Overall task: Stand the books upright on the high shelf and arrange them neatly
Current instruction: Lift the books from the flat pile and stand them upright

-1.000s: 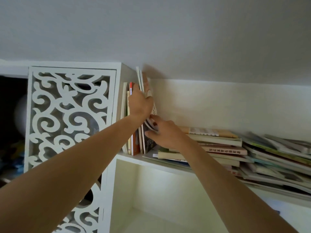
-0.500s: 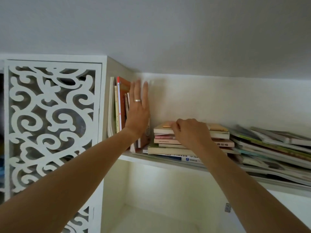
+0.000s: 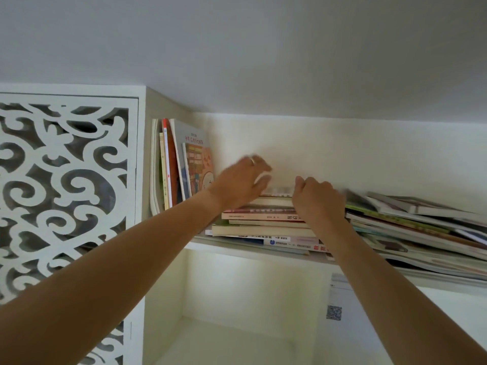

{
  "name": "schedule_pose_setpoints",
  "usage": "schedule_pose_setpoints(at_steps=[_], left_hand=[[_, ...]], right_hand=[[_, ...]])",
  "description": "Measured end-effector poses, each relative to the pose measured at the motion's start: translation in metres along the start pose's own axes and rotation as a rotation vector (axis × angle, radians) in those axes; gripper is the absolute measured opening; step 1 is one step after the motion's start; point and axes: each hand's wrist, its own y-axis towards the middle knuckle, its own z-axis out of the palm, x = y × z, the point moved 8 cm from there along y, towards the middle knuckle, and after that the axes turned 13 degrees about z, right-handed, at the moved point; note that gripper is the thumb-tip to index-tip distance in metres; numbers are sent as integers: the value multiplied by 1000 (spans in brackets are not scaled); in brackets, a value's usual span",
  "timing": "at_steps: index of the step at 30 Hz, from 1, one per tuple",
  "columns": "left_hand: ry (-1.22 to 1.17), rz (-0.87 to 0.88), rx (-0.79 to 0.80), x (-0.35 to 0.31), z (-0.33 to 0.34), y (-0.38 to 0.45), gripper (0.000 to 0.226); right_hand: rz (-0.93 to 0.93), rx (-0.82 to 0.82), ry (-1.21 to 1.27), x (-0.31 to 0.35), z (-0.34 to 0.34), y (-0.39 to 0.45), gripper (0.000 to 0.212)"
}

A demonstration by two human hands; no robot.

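Both hands reached the top book [image 3: 278, 192] of the flat stack: the right hand [image 3: 317, 200] curled over its edge, the left hand [image 3: 241, 183] blurred, fingers spread beside it; thin, light, probably floppy, best pinched near the spine

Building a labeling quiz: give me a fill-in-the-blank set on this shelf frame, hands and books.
1. The upright books stand at the ____ end of the high shelf, against the cabinet side.
2. Both hands reach for the top of the ____ stack of books in the middle.
3. The ring is worn on the ____ hand.
4. The right hand has its fingers ____ over the top book.

Missing words: left; flat-lying; left; curled
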Motion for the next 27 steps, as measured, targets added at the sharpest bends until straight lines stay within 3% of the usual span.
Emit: schedule_pose_setpoints(at_steps=[2, 4, 12, 17, 21, 27], left_hand=[[-341, -54, 254, -11, 30, 5, 54], [-412, -84, 342, -11, 42, 5, 60], [-320, -43, 464, 7, 39, 19, 86], [-397, -101, 436, 17, 42, 17, 72], [-376, -74, 406, 15, 47, 19, 74], [-392, -52, 432, 11, 41, 28, 69]], right_hand=[[16, -25, 187, -6, -9, 4, 51], [6, -40, 296, -13, -17, 6, 46], [-88, -21, 281, -17, -18, 1, 36], [-126, -58, 337, -23, -30, -8, 28], [-154, -139, 335, -24, -44, -23, 19], [-164, -131, 265, -17, -32, -32, 21]])
